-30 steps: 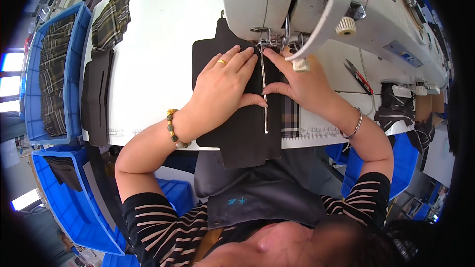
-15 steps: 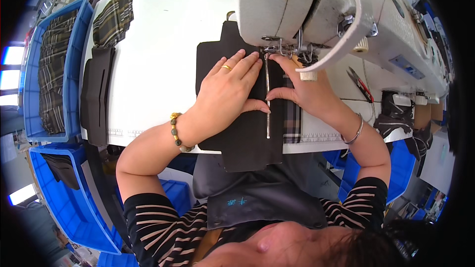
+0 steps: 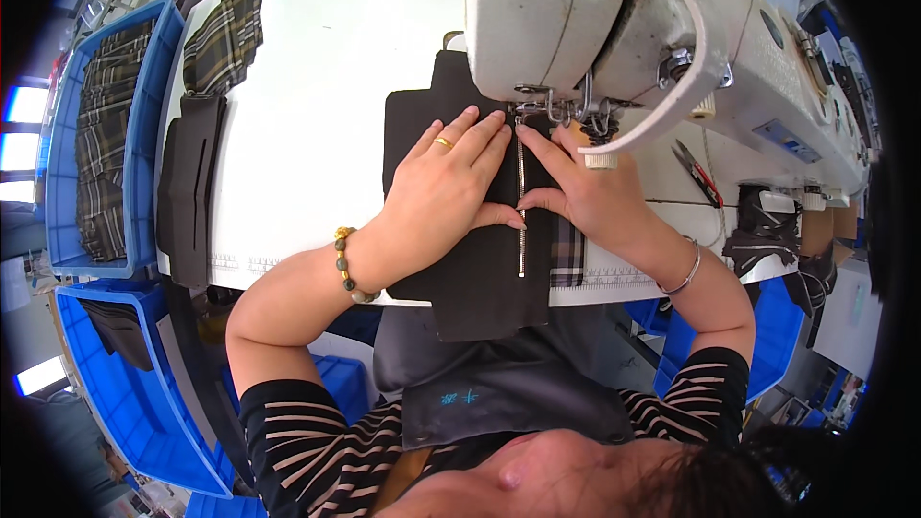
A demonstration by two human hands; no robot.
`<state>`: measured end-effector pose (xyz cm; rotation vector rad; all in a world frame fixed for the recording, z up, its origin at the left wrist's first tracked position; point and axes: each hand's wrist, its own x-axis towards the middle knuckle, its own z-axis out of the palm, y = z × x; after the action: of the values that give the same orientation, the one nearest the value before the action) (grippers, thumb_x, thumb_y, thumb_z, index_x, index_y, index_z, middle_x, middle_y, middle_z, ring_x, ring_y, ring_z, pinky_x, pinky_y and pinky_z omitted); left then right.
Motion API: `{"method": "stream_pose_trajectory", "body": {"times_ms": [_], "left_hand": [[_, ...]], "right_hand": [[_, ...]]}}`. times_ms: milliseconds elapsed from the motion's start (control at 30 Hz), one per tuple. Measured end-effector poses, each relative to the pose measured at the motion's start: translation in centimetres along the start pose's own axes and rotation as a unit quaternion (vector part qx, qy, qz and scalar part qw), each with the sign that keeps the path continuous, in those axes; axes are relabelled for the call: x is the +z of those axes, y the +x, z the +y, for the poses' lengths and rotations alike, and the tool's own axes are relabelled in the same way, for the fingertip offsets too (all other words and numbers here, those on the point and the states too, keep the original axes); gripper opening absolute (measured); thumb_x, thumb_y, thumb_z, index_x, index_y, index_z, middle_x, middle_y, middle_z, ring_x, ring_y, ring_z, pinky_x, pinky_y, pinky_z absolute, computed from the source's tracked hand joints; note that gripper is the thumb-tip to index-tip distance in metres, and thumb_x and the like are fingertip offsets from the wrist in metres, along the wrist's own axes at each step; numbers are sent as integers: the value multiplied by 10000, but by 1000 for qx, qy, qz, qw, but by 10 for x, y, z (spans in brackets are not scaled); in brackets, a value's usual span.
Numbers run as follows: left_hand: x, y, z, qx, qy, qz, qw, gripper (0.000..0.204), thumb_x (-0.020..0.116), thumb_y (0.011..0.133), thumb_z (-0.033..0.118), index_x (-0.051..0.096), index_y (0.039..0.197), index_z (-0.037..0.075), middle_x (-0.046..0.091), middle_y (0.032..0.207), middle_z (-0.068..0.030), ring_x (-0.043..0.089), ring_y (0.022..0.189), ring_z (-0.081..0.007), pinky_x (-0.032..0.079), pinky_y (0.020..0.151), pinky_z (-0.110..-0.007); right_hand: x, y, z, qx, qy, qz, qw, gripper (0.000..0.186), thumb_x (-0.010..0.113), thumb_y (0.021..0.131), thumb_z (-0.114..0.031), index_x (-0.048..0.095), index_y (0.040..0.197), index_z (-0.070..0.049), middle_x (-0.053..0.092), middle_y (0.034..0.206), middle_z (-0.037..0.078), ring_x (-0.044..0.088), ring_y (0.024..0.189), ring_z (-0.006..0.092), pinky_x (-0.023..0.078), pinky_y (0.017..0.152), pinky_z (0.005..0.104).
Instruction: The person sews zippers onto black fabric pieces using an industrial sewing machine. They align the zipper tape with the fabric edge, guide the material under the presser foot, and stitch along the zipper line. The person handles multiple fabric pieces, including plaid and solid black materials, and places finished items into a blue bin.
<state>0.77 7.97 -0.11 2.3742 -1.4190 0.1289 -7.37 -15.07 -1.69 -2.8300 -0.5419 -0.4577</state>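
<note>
A black cut fabric panel [image 3: 413, 125] lies flat on the sewing table, its near end hanging over the front edge. A metal-toothed zipper [image 3: 521, 254] runs down its middle, its far end at the presser foot [image 3: 519, 113] of the white sewing machine [image 3: 537, 29]. My left hand [image 3: 446, 173] lies flat on the panel, fingers stretched out, thumb tip at the zipper. From the other side, my right hand [image 3: 585, 177] rests with index finger and thumb tips along the zipper, apart from each other. Plaid cloth [image 3: 568, 264] shows under the panel's right edge.
Red-handled snips [image 3: 705, 182] lie right of the machine, near a pile of dark zipper pieces [image 3: 763, 230]. At left are plaid pieces [image 3: 225, 34], folded black panels [image 3: 189, 192] and a blue bin [image 3: 59, 201] of plaid cloth. Another blue bin [image 3: 125, 374] stands below.
My right index finger has drawn back slightly from the presser foot along the zipper. My left hand stays flat on the panel. The whole view has shifted a little.
</note>
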Motion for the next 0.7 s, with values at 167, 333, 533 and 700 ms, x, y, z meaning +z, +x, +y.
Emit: {"method": "stream_pose_trajectory", "body": {"times_ms": [167,333,533,700], "left_hand": [[-1,0,0,-3,-4,-10,1000,910,820,749,557,596,1396,-43,595,1444,-178,529,1423,-389,466,1147,-539],[0,-2,-1,-3,-5,-30,1000,952,791,765,589,574,1436,-50,557,1512,-190,492,1467,-391,442,1173,-545],[-1,-4,-2,-4,5,-56,998,990,734,805,641,552,1474,-66,514,1584,-198,465,1499,-387,421,1192,-537],[-1,-4,-1,-2,7,-66,998,1003,733,806,640,539,1485,-72,506,1589,-206,461,1500,-392,419,1192,-545]], "right_hand": [[-3,1,-4,-2,-27,-10,1000,814,805,781,-519,633,1460,-105,608,1109,80,661,912,250,557,754,366],[-9,1,-7,-1,-23,-22,999,754,799,798,-519,665,1428,-125,632,1172,89,674,966,263,560,775,383],[-9,5,-12,3,-24,2,1000,693,852,754,-486,713,1316,-106,702,1180,107,596,1113,310,466,983,454],[-9,5,-11,-8,-30,16,999,688,861,749,-478,711,1308,-106,705,1163,105,589,1106,320,463,1004,465]]}}
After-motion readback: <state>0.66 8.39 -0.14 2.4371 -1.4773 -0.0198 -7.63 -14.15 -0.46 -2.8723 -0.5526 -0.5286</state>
